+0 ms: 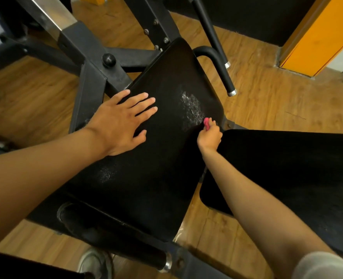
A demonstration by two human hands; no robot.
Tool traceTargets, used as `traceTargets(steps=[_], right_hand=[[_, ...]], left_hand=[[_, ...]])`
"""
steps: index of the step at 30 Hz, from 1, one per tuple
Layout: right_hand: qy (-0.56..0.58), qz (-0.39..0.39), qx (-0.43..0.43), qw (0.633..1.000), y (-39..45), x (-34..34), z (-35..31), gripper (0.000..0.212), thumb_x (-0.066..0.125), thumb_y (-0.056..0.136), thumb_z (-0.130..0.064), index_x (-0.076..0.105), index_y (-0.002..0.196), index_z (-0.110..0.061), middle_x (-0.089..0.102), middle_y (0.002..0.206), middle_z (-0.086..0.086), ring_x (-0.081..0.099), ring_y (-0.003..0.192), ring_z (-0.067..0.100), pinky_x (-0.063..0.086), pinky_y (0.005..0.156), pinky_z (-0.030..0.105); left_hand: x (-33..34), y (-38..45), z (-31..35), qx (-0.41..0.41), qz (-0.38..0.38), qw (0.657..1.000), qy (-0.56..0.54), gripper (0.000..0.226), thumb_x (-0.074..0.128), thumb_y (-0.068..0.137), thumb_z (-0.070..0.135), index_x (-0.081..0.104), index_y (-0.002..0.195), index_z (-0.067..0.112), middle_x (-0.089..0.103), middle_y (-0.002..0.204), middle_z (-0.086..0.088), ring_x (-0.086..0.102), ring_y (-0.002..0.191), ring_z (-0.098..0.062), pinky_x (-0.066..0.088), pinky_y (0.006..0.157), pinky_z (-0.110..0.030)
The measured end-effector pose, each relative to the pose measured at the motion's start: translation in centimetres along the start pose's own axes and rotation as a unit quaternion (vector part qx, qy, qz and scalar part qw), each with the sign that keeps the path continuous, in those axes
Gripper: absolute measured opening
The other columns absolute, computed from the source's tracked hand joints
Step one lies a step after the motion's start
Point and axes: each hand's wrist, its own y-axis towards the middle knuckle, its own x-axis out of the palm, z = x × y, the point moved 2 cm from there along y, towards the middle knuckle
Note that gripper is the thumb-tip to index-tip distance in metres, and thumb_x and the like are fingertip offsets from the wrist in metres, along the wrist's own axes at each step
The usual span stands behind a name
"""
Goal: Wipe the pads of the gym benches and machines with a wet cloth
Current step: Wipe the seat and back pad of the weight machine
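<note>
The cloth (206,123) is a small pink wad, almost wholly hidden in the right hand (210,135); only a fold shows past the fingertips. It sits at the right edge of the black seat pad (156,158), close to the gap that parts this pad from the neighbouring pad (287,168). The right hand's fingers are curled tight round it, so the hold is narrow and closed on the cloth. Being wet fabric, it should be light, limp and easy to bunch; it will likely drag rather than slide on the vinyl, and it probably works best spread flatter under the palm so more of it meets the surface. How wet it is I cannot tell from this view.

The pad itself looks stiff under a soft skin, with two pale, cracked or worn patches (192,111), one just beside the cloth and a fainter one nearer the pad's lower left. Those patches may flake if rubbed hard, so lighter pressure seems wise there.

The left hand (120,121) lies flat on the pad's left edge, fingers straight and spread, holding nothing; I judge that it steadies the pad.

Under the pad runs the dark steel frame (90,63), with a black handle bar (217,63) beyond the far right corner. The wooden floor (267,93) lies all around, an orange column (323,37) stands at the upper right, and a shoe (94,262) shows at the bottom.
</note>
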Motion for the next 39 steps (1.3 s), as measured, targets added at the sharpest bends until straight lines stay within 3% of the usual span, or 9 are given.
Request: traceTargets(steps=[4, 9, 14, 16, 23, 28, 33, 36, 39], right_hand=[[-0.010, -0.001, 0.048, 0.999, 4.7, 0.3, -0.1, 0.036, 0.047, 0.103, -0.008, 0.061, 0.136, -0.013, 0.059, 0.141, 0.009, 0.049, 0.136, 0.031, 0.038, 0.112, 0.040], [-0.012, -0.004, 0.069, 0.998, 10.0, 0.3, 0.1, 0.032, 0.046, 0.105, -0.014, 0.065, 0.130, -0.017, 0.062, 0.136, 0.011, 0.053, 0.132, 0.032, 0.038, 0.110, 0.037], [0.036, -0.017, 0.086, 0.996, 13.4, 0.3, 0.3, 0.036, 0.048, 0.102, -0.007, 0.066, 0.131, -0.016, 0.066, 0.133, 0.006, 0.057, 0.129, 0.024, 0.038, 0.095, 0.020], [0.035, -0.024, 0.077, 0.996, 13.1, 0.1, 0.4, 0.041, 0.045, 0.099, -0.001, 0.066, 0.131, -0.016, 0.065, 0.134, 0.005, 0.056, 0.129, 0.023, 0.037, 0.096, 0.020], [-0.055, 0.016, 0.023, 0.998, 5.1, 0.1, -0.4, 0.037, 0.039, 0.101, -0.007, 0.063, 0.128, -0.014, 0.061, 0.131, 0.015, 0.055, 0.126, 0.036, 0.041, 0.107, 0.040], [-0.031, 0.011, -0.025, 0.999, -3.6, 0.0, 0.8, 0.036, 0.042, 0.104, -0.010, 0.058, 0.136, -0.019, 0.061, 0.136, 0.006, 0.055, 0.128, 0.027, 0.039, 0.111, 0.039], [-0.051, -0.011, -0.081, 0.995, -11.1, -0.6, 3.4, 0.030, 0.045, 0.103, -0.012, 0.055, 0.131, -0.019, 0.061, 0.131, 0.003, 0.061, 0.119, 0.025, 0.046, 0.102, 0.040], [-0.054, -0.034, -0.105, 0.992, -15.2, -0.4, 5.7, 0.042, 0.047, 0.102, -0.014, 0.049, 0.144, -0.020, 0.055, 0.144, 0.001, 0.056, 0.130, 0.023, 0.046, 0.109, 0.043], [-0.002, -0.058, -0.120, 0.991, -19.0, -0.8, 7.4, 0.052, 0.047, 0.104, -0.010, 0.042, 0.155, -0.019, 0.039, 0.161, -0.004, 0.034, 0.150, 0.016, 0.028, 0.124, 0.036]], left_hand=[[0.4, 1.5, -0.3, -0.001, 0.016, 1.000, -0.008, 0.077, 0.001, 0.096, 0.058, 0.014, 0.164, 0.023, 0.008, 0.172, -0.001, 0.002, 0.159, -0.018, 0.006, 0.128, -0.046], [0.6, 1.7, -0.3, -0.002, 0.021, 1.000, -0.012, 0.078, 0.003, 0.097, 0.060, 0.015, 0.164, 0.023, 0.010, 0.172, -0.001, 0.003, 0.159, -0.019, 0.006, 0.128, -0.047], [0.8, 1.8, -0.2, -0.003, 0.026, 1.000, -0.010, 0.074, 0.011, 0.100, 0.060, 0.009, 0.164, 0.023, 0.006, 0.172, -0.001, 0.000, 0.159, -0.019, 0.005, 0.128, -0.047], [0.7, 1.8, -0.1, -0.002, 0.027, 1.000, -0.011, 0.074, 0.013, 0.100, 0.060, 0.009, 0.164, 0.023, 0.006, 0.172, -0.001, 0.000, 0.159, -0.019, 0.005, 0.128, -0.047], [0.4, 1.7, 0.2, -0.009, 0.026, 1.000, 0.000, 0.075, 0.011, 0.099, 0.060, 0.009, 0.164, 0.023, 0.006, 0.173, 0.000, 0.000, 0.159, -0.019, 0.004, 0.128, -0.047], [0.4, 1.4, 0.2, -0.015, 0.023, 1.000, 0.005, 0.074, 0.009, 0.100, 0.058, 0.006, 0.164, 0.021, 0.003, 0.173, -0.001, 0.000, 0.159, -0.020, 0.004, 0.128, -0.046], [0.0, -0.6, 0.4, -0.014, 0.009, 1.000, -0.004, 0.073, 0.011, 0.101, 0.055, 0.007, 0.164, 0.020, 0.003, 0.173, -0.002, 0.000, 0.159, -0.019, 0.004, 0.128, -0.046], [-0.2, -3.0, 0.5, -0.011, 0.005, 1.000, -0.020, 0.072, 0.012, 0.101, 0.054, 0.008, 0.164, 0.020, 0.005, 0.173, -0.002, 0.001, 0.159, -0.019, 0.005, 0.128, -0.045], [-0.2, -5.5, 0.4, -0.021, 0.007, 0.999, -0.036, 0.072, 0.014, 0.101, 0.054, 0.011, 0.165, 0.021, 0.007, 0.172, -0.001, 0.002, 0.159, -0.019, 0.005, 0.129, -0.045]])
